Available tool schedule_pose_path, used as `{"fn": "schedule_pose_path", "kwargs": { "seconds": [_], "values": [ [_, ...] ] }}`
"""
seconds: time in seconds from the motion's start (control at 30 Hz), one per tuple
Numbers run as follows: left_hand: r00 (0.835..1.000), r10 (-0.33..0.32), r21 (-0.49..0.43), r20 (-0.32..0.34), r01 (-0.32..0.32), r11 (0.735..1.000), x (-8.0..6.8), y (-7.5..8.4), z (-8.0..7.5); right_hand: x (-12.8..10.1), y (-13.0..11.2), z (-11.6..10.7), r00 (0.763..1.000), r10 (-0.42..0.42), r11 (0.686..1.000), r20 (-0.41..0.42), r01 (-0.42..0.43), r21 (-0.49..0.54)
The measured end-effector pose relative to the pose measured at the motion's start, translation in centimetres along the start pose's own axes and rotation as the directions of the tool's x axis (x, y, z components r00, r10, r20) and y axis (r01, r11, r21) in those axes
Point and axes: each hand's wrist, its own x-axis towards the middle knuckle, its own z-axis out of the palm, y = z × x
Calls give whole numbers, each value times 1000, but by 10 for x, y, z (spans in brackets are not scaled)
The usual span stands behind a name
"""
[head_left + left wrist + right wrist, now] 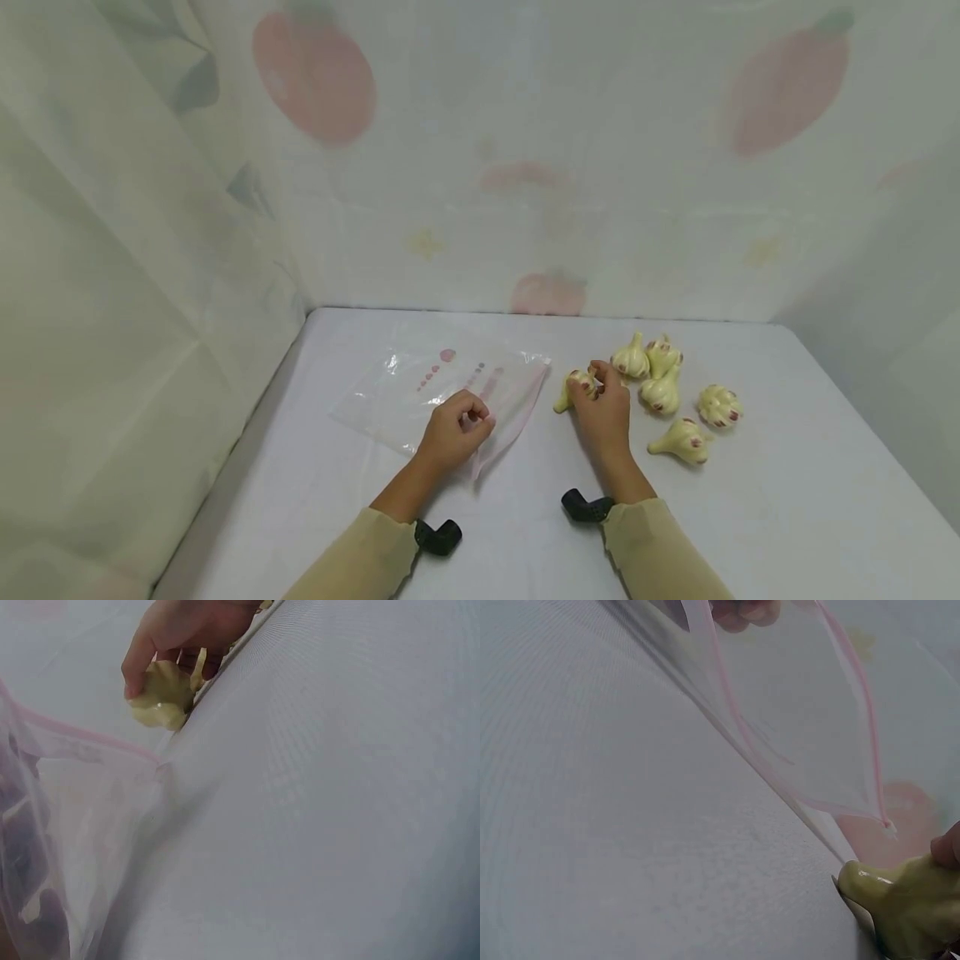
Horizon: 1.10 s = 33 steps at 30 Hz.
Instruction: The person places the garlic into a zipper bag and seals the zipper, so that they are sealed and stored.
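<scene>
A clear zip bag with a pink seal strip and small printed fruit lies on the left half of the table. My left hand pinches the bag near its mouth, which faces right. In the right wrist view, the two pink edges of the zip bag stand apart, with left fingertips at the top. My right hand grips a pale yellow garlic bulb just right of the mouth. The left wrist view shows that garlic bulb held between thumb and fingers.
Several more garlic bulbs lie right of my right hand, among them a back one, a far-right one and a nearer one. Fruit-printed curtains enclose the white table at the back and sides.
</scene>
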Motion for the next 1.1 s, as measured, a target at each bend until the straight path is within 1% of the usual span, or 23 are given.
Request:
{"fn": "schedule_pose_path", "kwargs": {
  "seconds": [0.13, 0.27, 0.33, 0.47, 0.63, 0.83, 0.97, 1.1],
  "values": [
    [1000, -7, -7, 5, 7, 1000, 1, 0, 0, 2, 0, 0, 1000, 26, 999, 9, -26, 26],
    [1000, -16, -10, 9, 16, 1000, 1, 1, 0, 2, -1, -2, 996, 72, 990, 47, -77, 118],
    [1000, -16, -11, 8, 16, 1000, 0, 1, 0, 2, -2, -4, 993, 96, 979, 70, -107, 175],
    [1000, -11, -14, 7, 11, 1000, 0, 2, -1, 3, -5, -4, 984, 139, 946, 115, -166, 278],
    [1000, -18, -10, 9, 18, 1000, 0, 2, -1, 5, -5, -2, 969, 199, 908, 147, -239, 343],
    [1000, -19, -8, 9, 19, 1000, 0, 2, 0, 6, -6, 1, 954, 228, 852, 196, -292, 434],
    [1000, -1, -7, 4, 1, 1000, 0, 0, 0, 7, -8, 2, 937, 246, 824, 250, -338, 455],
    [1000, 10, -8, 2, -10, 1000, -1, -1, 0, 8, -7, 4, 926, 256, 822, 278, -360, 442]
  ]
}}
